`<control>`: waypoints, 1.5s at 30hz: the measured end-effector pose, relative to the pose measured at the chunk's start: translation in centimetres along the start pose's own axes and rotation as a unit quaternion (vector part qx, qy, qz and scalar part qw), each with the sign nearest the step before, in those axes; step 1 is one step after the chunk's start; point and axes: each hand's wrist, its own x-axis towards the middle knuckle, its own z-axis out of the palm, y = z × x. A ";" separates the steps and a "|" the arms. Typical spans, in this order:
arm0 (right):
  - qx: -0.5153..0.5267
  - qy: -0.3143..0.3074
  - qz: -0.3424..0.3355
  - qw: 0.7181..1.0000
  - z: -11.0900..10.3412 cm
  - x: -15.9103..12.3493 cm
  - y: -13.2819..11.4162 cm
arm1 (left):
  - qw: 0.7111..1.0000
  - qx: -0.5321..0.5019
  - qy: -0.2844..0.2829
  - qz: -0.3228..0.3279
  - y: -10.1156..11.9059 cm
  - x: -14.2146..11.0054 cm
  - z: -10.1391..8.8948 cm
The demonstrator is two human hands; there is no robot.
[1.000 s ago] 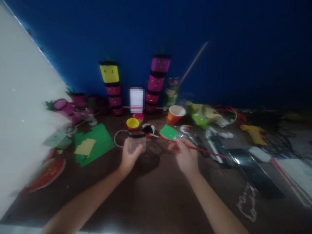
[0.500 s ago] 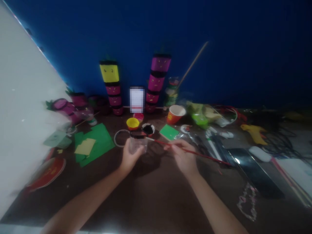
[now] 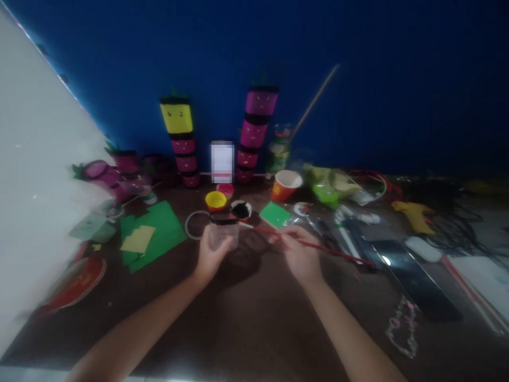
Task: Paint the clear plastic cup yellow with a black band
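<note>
My left hand [image 3: 211, 254] is wrapped round a small clear plastic cup [image 3: 223, 233] with a black band at its rim, held just above the dark table [image 3: 254, 323]. My right hand [image 3: 299, 253] pinches a thin red-handled paintbrush [image 3: 318, 246]; its tip points left and meets the cup's rim. A small pot of black paint [image 3: 240, 210] sits just behind the cup, beside a yellow pot [image 3: 216, 200] and a pink pot [image 3: 226, 189].
Stacked pink and yellow paper-cup towers [image 3: 254, 135] stand at the blue back wall. Green and yellow paper [image 3: 153, 233] lies left, a red paper cup [image 3: 287, 184] behind, a phone [image 3: 413, 278], pens and a yellow glue gun [image 3: 413, 216] right. A white board [image 3: 35, 175] fills the left.
The brush tip has moved from the black paint pot to the cup's rim. Both hands have stayed almost in place.
</note>
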 end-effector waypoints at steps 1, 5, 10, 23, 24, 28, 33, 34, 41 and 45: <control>0.005 0.008 -0.001 1.000 -0.1 0.1 0.0 | 1.000 0.003 0.003 0.001 0.0 0.0 0.0; 0.020 0.030 0.000 0.999 -0.2 0.2 -0.4 | 1.000 0.012 0.005 0.005 0.2 -0.1 0.0; 0.019 0.018 0.004 1.000 0.0 0.0 -0.3 | 1.000 0.016 0.006 0.007 0.4 -0.1 0.0; -0.051 0.064 0.007 0.997 1.3 -1.4 0.0 | 0.999 0.036 0.024 0.007 0.3 -0.1 0.2; -0.065 0.061 0.005 0.996 1.5 -1.6 0.1 | 0.999 0.041 0.023 0.010 0.3 -0.1 0.2; -0.083 0.062 0.003 0.995 1.9 -2.1 0.4 | 0.998 0.047 0.026 0.017 0.5 -0.2 0.4; -0.120 0.053 -0.011 0.991 2.2 -2.3 0.1 | 0.997 0.064 0.040 0.016 0.8 -0.2 0.5; -0.130 0.052 -0.017 0.990 2.3 -2.3 0.0 | 0.997 0.062 0.039 0.015 0.8 -0.2 0.5; -0.176 0.050 -0.081 0.980 1.7 -2.2 -0.3 | 0.999 0.025 0.031 0.015 0.5 -0.1 0.5; -0.185 0.042 -0.092 0.977 1.7 -2.5 -0.4 | 0.999 0.032 0.037 0.018 0.5 -0.2 0.5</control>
